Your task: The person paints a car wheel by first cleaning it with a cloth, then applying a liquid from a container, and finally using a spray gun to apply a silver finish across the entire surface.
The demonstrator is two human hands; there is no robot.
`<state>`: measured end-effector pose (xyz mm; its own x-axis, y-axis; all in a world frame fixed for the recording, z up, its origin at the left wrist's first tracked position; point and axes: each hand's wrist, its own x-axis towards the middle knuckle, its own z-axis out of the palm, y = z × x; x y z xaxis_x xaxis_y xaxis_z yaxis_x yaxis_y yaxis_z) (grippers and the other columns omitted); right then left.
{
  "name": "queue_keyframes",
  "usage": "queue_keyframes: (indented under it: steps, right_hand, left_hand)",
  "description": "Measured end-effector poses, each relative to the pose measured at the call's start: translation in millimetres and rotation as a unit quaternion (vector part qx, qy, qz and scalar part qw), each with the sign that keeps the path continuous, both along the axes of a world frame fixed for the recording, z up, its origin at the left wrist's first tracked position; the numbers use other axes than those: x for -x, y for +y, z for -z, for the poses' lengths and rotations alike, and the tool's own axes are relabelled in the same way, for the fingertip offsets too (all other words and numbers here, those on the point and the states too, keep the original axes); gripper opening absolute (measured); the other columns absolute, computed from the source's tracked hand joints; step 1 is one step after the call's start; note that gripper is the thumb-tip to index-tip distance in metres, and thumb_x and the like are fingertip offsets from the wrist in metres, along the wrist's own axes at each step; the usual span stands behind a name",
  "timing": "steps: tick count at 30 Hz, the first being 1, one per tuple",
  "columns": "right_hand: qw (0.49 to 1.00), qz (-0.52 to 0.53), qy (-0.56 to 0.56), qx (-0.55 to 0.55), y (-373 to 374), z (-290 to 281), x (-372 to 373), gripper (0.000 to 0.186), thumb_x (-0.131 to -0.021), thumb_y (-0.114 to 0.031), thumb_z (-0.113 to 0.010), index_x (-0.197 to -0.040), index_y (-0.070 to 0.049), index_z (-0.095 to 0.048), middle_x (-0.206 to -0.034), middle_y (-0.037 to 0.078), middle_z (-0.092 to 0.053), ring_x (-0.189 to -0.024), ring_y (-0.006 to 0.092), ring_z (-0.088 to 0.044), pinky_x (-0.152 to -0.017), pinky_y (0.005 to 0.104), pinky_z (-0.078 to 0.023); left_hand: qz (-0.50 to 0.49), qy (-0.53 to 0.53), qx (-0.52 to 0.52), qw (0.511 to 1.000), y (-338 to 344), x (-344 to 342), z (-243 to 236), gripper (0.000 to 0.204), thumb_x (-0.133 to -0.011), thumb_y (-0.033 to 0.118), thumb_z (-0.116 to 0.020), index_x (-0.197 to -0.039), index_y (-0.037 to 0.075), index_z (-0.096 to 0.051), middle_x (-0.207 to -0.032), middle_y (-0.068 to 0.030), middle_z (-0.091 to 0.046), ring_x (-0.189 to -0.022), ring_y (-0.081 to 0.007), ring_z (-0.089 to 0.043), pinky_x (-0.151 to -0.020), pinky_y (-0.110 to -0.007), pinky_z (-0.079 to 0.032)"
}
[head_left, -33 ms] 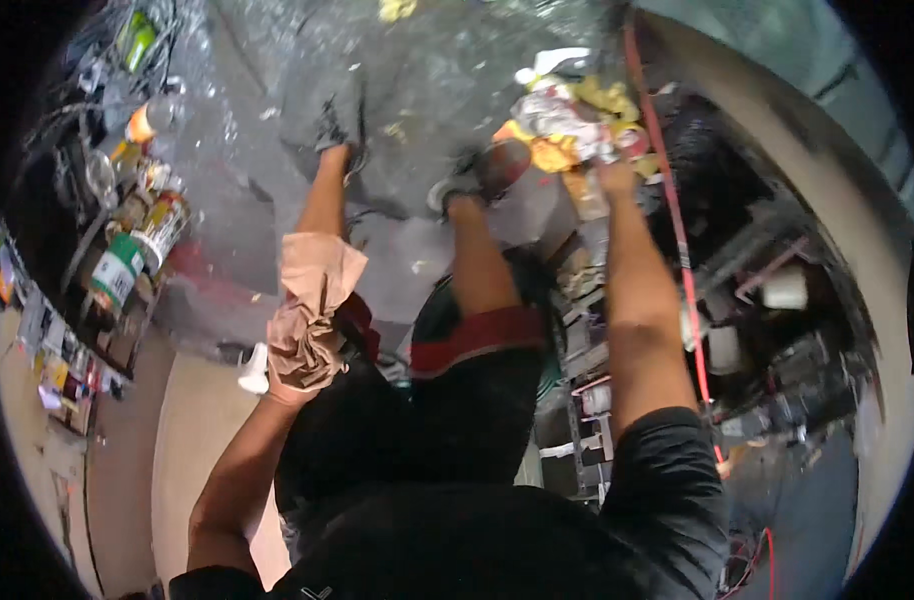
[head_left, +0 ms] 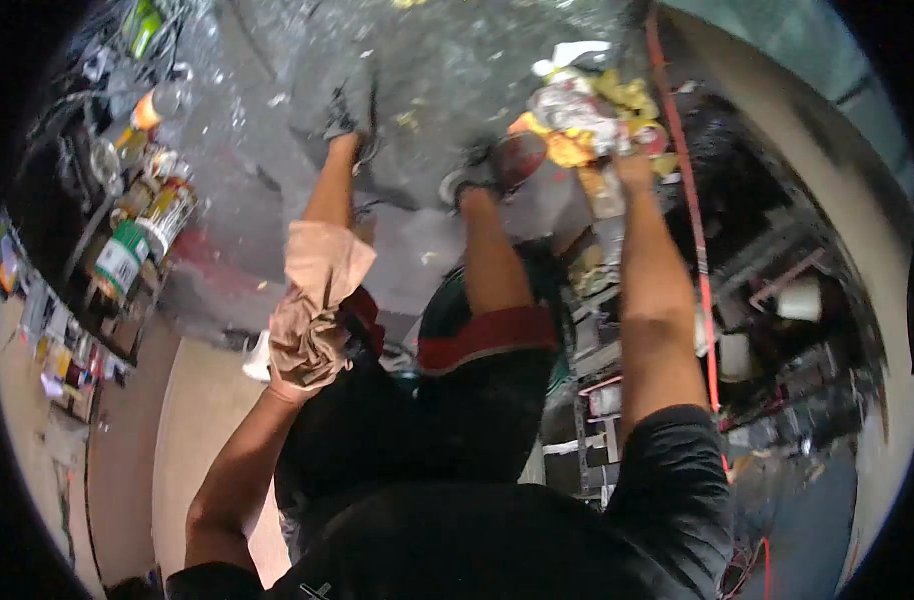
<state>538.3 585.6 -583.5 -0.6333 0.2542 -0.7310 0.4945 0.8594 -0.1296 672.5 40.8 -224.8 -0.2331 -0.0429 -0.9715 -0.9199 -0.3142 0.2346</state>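
1. Closest to us is the black shirt (head_left: 457, 540), and just beyond it the dark shorts (head_left: 407, 430), with a broad red hem (head_left: 492, 340) on the right leg
2. We see the left hand (head_left: 295, 388) closed round a brown crumpled sheet (head_left: 327, 265); the folds hide most of the fingers, and we cannot tell whether the sheet is paper or cloth
3. The sheet is bunched at its near end, and we see its flatter far end spread in front of the left lower leg (head_left: 329, 195)
4. Just left of that hand we make out a white object (head_left: 259, 357), partly hidden; we cannot tell whether the two touch
5. On the left we find a green and white tin (head_left: 122, 258), with a second can (head_left: 169, 220) right beside it
6. Farther out, the right arm (head_left: 662, 300) stretches forward, and we see the right hand (head_left: 634, 168) at the near right edge of a heap of crumpled material (head_left: 567, 120), white, yellow and orange; the fingers blur into it, so we cannot tell whether they grasp anything
7. To the right of this hand we follow a red cord (head_left: 689, 195) running lengthwise
8. The heap lies on the grey, stained floor (head_left: 262, 130), and we notice a dark reddish round thing (head_left: 522, 158) just beside its left side
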Motion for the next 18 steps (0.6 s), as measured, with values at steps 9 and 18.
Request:
queue_keyframes:
  steps: [9,18]
  right_hand:
    - [0.982,-0.154,-0.106,0.013,-1,70,-15,0.050,-0.090,-0.046,-0.066,-0.124,-0.009,-0.066,-0.111,0.027,-0.066,-0.107,0.0371,-0.064,-0.092,0.0407,-0.049]
    - [0.913,0.356,-0.005,0.199,-45,-8,4,0.062,-0.081,-0.034,-0.082,-0.124,0.006,-0.060,-0.109,0.009,-0.067,-0.095,0.0168,-0.062,-0.079,0.0307,-0.051]
  left_hand:
    - [0.658,0.160,0.091,0.730,37,66,76,0.057,-0.072,0.002,-0.067,-0.128,0.003,-0.052,-0.118,-0.0235,-0.064,-0.111,-0.0404,-0.061,-0.090,-0.049,-0.050]
    - [0.683,0.099,0.079,0.720,136,-62,345,0.054,-0.081,0.001,-0.060,-0.134,-0.001,-0.046,-0.123,-0.0273,-0.062,-0.112,-0.0424,-0.062,-0.096,-0.046,-0.050]
